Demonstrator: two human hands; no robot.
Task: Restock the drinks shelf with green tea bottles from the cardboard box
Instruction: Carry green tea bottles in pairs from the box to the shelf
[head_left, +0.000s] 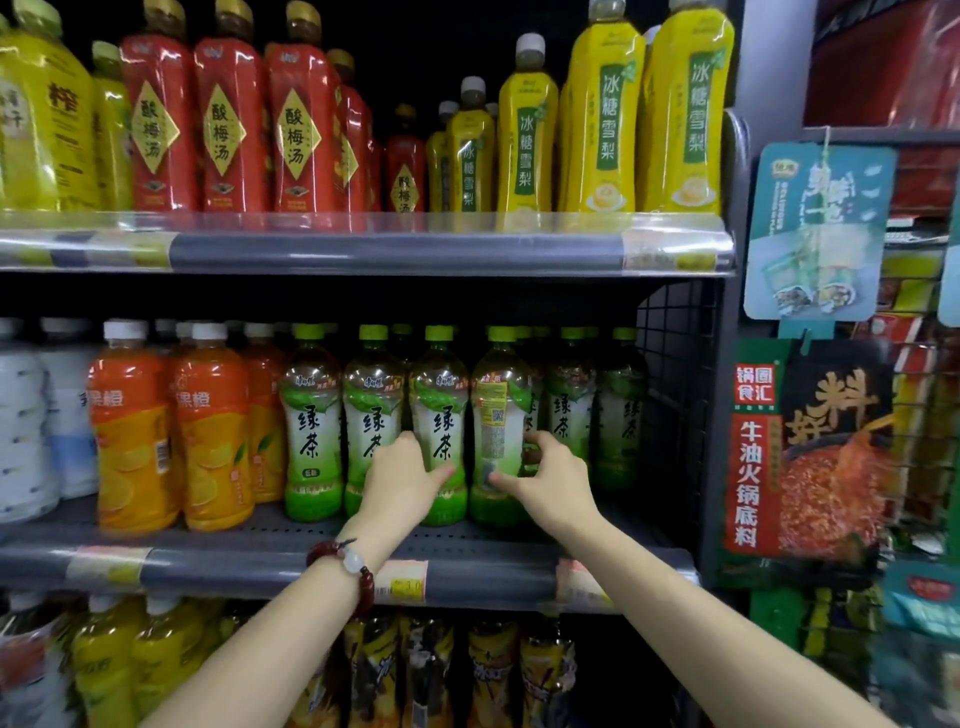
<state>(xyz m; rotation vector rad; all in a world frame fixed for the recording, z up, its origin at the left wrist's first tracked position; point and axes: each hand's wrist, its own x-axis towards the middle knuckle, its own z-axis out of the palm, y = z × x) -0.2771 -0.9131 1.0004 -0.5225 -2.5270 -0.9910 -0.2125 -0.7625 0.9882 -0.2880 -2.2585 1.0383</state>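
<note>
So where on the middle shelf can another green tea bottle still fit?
Bare shelf floor shows at the front right, between the green tea bottle the right hand holds and the wire side panel. Leftward, bottles stand packed to the orange drinks.

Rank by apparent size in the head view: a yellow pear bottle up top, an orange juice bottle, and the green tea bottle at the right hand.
1. Yellow pear bottle: plainly largest.
2. and 3. Orange juice bottle and green tea bottle: they look about alike, so I won't rank them.
</note>
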